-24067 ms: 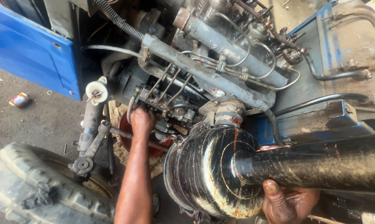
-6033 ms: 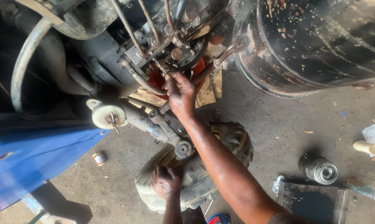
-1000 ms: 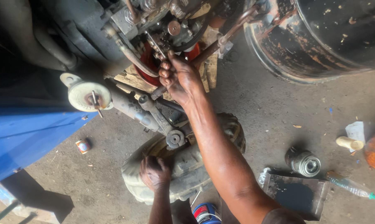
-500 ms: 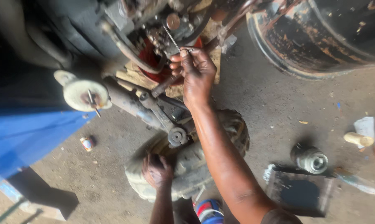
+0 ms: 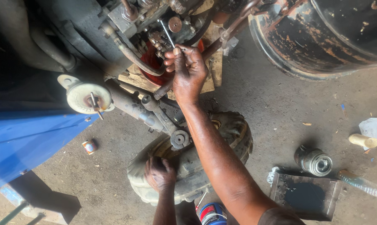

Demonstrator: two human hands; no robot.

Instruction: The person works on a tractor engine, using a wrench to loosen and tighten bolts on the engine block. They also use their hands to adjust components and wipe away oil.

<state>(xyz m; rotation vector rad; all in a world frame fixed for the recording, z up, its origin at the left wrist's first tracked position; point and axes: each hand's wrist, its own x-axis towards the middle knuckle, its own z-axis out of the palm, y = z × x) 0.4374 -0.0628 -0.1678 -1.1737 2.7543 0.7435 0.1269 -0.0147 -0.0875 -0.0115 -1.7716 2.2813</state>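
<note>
My right hand (image 5: 187, 71) reaches up to the greasy engine (image 5: 146, 21) and pinches a thin silver spanner (image 5: 166, 32) set on a fitting among the metal pipes. Its arm crosses the view from the bottom right. My left hand (image 5: 159, 173) rests with curled fingers on the worn, dusty tyre (image 5: 232, 133) lying below the engine and holds nothing. A steering joint (image 5: 180, 138) and rod lie over the tyre between the two hands. A red pan (image 5: 153, 66) shows behind the pipes, partly hidden by my right hand.
A big black rusty drum (image 5: 321, 37) fills the top right. A blue panel (image 5: 26, 141) is at left, beside a white round cap (image 5: 88, 98). On the concrete floor lie an oil filter (image 5: 315, 161), a dark oily tray (image 5: 305, 193), a plastic bottle (image 5: 359, 183) and a small can (image 5: 89, 146).
My right hand has risen from the lower pipes to the upper fitting and now pinches the thin spanner. My left hand has stayed on the tyre.
</note>
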